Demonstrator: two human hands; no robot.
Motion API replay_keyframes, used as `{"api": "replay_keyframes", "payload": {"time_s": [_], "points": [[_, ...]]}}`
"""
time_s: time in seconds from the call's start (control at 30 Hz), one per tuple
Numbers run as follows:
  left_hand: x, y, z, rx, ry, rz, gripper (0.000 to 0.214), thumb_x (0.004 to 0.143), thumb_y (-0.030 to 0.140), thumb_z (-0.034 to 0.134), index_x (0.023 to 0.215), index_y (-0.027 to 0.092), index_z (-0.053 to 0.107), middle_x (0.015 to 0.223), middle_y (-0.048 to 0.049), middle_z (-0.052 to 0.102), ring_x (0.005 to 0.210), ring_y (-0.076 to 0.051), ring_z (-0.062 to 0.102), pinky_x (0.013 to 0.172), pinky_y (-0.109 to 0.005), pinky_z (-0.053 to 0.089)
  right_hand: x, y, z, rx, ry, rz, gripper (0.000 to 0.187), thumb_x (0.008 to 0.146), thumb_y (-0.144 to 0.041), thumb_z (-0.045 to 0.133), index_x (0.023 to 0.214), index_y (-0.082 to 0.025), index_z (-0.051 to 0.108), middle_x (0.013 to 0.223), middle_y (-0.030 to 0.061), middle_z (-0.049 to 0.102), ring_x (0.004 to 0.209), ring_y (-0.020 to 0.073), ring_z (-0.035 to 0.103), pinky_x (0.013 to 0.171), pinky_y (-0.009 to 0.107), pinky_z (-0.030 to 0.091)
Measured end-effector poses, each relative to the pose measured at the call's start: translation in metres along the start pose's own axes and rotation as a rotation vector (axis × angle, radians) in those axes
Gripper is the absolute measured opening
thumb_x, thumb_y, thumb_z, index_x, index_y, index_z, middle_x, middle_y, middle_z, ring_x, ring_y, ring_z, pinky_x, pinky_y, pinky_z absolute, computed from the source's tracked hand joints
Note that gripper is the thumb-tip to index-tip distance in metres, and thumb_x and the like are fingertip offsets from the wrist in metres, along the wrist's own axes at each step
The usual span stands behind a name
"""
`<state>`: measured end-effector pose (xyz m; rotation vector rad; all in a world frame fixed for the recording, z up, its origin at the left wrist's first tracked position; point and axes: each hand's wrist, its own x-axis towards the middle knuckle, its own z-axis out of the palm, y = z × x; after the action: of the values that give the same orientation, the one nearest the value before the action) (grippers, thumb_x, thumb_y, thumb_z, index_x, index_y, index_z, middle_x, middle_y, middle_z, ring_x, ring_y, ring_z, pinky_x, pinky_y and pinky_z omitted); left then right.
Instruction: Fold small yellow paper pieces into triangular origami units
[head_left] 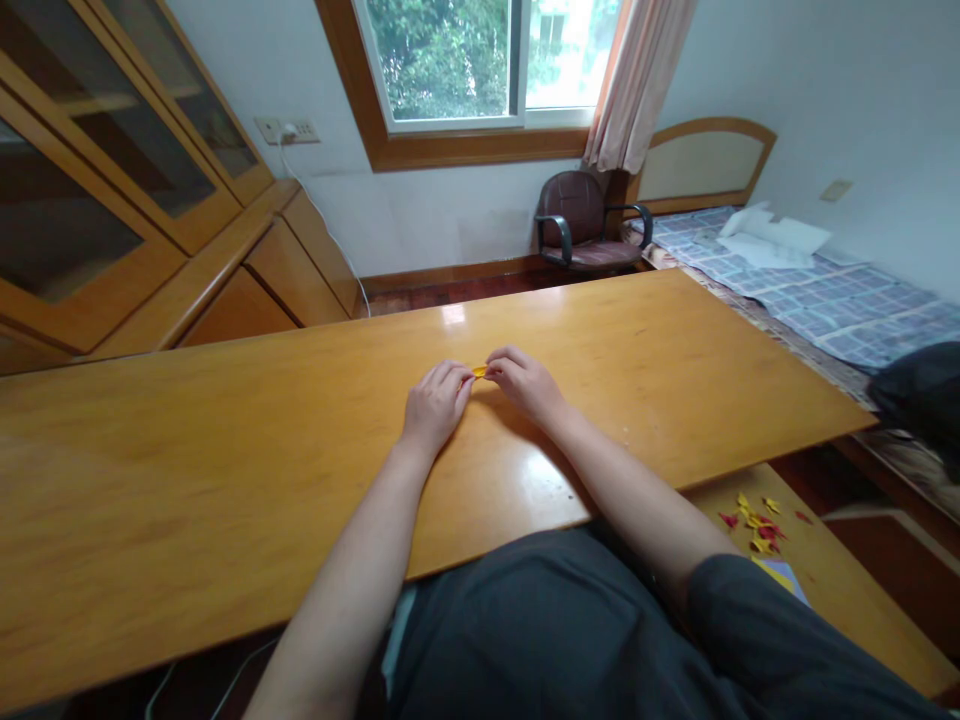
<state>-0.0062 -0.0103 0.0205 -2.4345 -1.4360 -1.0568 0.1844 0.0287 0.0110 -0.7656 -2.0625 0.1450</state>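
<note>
A small piece of folded yellow paper (479, 372) is pinched between my two hands, just over the wooden table (225, 480). My left hand (439, 402) grips its left end with thumb and fingertips, the other fingers curled together. From the right, my right hand (525, 382) pinches the other end in the same way. Most of the paper is covered by my fingertips, so its exact folded shape cannot be made out.
At lower right, a lower wooden surface (847, 580) carries several small yellow and red folded paper pieces (761, 530) and a stack of paper sheets (784, 577). Beyond the table stand an armchair (574, 220), a bed (847, 290) and a glass-door cabinet (142, 170).
</note>
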Motion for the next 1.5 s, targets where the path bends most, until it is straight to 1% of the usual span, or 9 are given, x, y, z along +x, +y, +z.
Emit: {"api": "replay_keyframes", "payload": {"time_s": [0.17,0.4,0.7,0.87,1.0,1.17,1.33,1.4,1.5], "points": [[-0.001,0.001,0.002,-0.022,0.016,-0.039,0.015,0.096,0.028,0.050,0.096,0.019,0.063,0.094,-0.0063,0.066,0.081,-0.017,0.063,0.074,-0.027,0.048,0.000,-0.001,-0.001,0.001,0.006,-0.007,0.015,0.095,-0.023,0.051,0.090,-0.018,0.064,0.098,0.0096,0.064,0.088,0.0154,0.061,0.079,0.026,0.050],[-0.002,-0.002,0.004,-0.081,-0.015,-0.029,0.014,0.095,0.026,0.051,0.096,0.020,0.062,0.095,-0.0059,0.065,0.084,-0.017,0.063,0.078,-0.028,0.049,-0.001,0.003,0.000,0.028,-0.021,-0.001,0.017,0.093,-0.032,0.056,0.088,-0.019,0.066,0.103,0.0098,0.063,0.089,0.0168,0.061,0.081,0.029,0.051],[-0.002,-0.002,0.008,-0.363,-0.026,-0.067,0.015,0.095,0.027,0.049,0.098,0.020,0.061,0.095,-0.0055,0.066,0.090,-0.017,0.063,0.083,-0.031,0.051,0.000,-0.004,-0.002,0.254,-0.083,0.097,0.015,0.093,-0.030,0.055,0.088,-0.019,0.064,0.098,0.0083,0.063,0.089,0.0170,0.060,0.078,0.031,0.051],[-0.001,0.000,0.009,-0.492,-0.008,-0.197,0.016,0.092,0.031,0.054,0.090,0.019,0.063,0.088,-0.0047,0.067,0.082,-0.016,0.063,0.077,-0.029,0.051,0.001,-0.002,0.000,0.408,-0.055,0.247,0.018,0.088,-0.034,0.061,0.081,-0.017,0.064,0.097,0.0077,0.064,0.087,0.0157,0.061,0.078,0.030,0.052],[-0.002,-0.002,0.014,-0.670,-0.032,-0.356,0.020,0.089,0.036,0.059,0.087,0.017,0.065,0.085,-0.0047,0.069,0.078,-0.016,0.066,0.076,-0.029,0.052,0.001,0.004,0.003,0.557,-0.018,0.403,0.024,0.081,-0.039,0.067,0.077,-0.016,0.065,0.098,0.0079,0.065,0.089,0.0166,0.062,0.077,0.030,0.051],[-0.003,-0.005,0.024,-0.941,-0.015,-0.599,0.029,0.080,0.044,0.067,0.087,0.016,0.062,0.080,-0.0040,0.070,0.074,-0.018,0.070,0.075,-0.032,0.056,-0.002,0.009,0.008,0.846,-0.062,0.669,0.031,0.071,-0.044,0.075,0.081,-0.017,0.064,0.076,0.0006,0.066,0.069,0.0131,0.060,0.068,0.028,0.049],[-0.001,-0.002,0.024,-1.158,-0.019,-0.677,0.038,0.073,0.044,0.074,0.093,0.017,0.056,0.084,-0.0028,0.070,0.071,-0.018,0.070,0.075,-0.035,0.058,-0.002,0.006,0.012,0.924,-0.070,0.697,0.032,0.068,-0.043,0.077,0.079,-0.017,0.062,0.073,-0.0015,0.066,0.066,0.0119,0.059,0.067,0.027,0.048],[0.000,0.000,0.023,-1.181,-0.040,-0.671,0.040,0.073,0.045,0.074,0.095,0.018,0.057,0.086,-0.0028,0.069,0.073,-0.017,0.070,0.075,-0.036,0.058,-0.002,0.005,0.011,0.924,-0.078,0.683,0.031,0.069,-0.042,0.076,0.080,-0.017,0.062,0.072,-0.0017,0.065,0.066,0.0116,0.059,0.067,0.026,0.047],[0.000,0.001,0.022,-1.133,-0.078,-0.651,0.035,0.075,0.048,0.071,0.088,0.018,0.059,0.084,-0.0019,0.069,0.072,-0.017,0.069,0.075,-0.035,0.058,-0.002,0.003,0.012,0.919,-0.080,0.683,0.031,0.069,-0.040,0.077,0.082,-0.017,0.062,0.073,-0.0020,0.065,0.065,0.0112,0.058,0.067,0.026,0.046]]}}
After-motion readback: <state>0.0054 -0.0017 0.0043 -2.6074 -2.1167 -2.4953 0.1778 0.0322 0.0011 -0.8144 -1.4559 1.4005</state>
